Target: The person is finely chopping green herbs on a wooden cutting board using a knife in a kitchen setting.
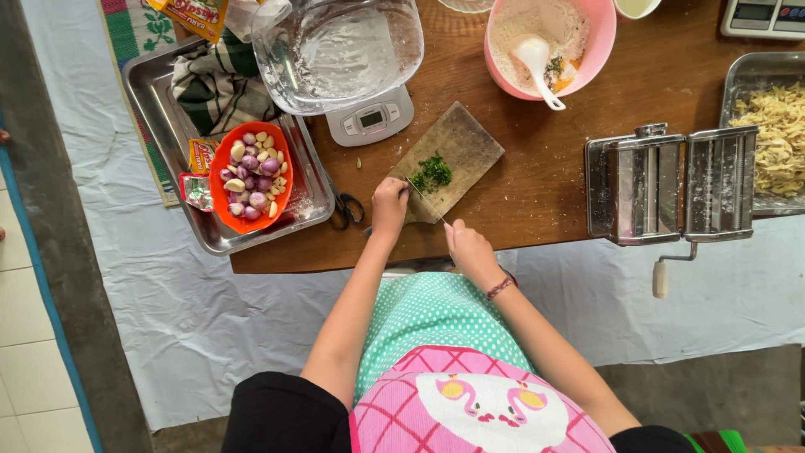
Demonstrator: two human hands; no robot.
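at the near edge of the worktop (579,180): inspection of the cutting station, head view.

cutting board: small wooden cutting board (449,159), set cornerwise, its long axis running from the near-left toward the far-right; its near corner lies close to the worktop's near edge.

chopped greens: small heap of chopped greens (432,174) on the near-left part of the board, just beyond both hands.

left hand: left hand (390,205) rests on the near-left edge of the board, fingers curled down beside the greens; it touches the board, and whether it pins any greens cannot be told.

right hand: right hand (470,249) is clenched around the handle of a knife (429,201); the handle itself is hidden in the fist.

knife: thin blade, long axis from the right hand up and to the left, tip reaching toward the greens.

key relation: greens lie ahead and left of the right hand, along the line of the blade; the left hand is the nearer of the two to the heap.

left of board: scissors (345,208), then a steel tray (168,117) holding an orange bowl (249,220) of shallots and garlic.

far side: scale (371,120) bearing a clear bowl (335,50); pink bowl (549,46) with a white spoon.

right side: pasta machine (667,184), well apart from the hands.
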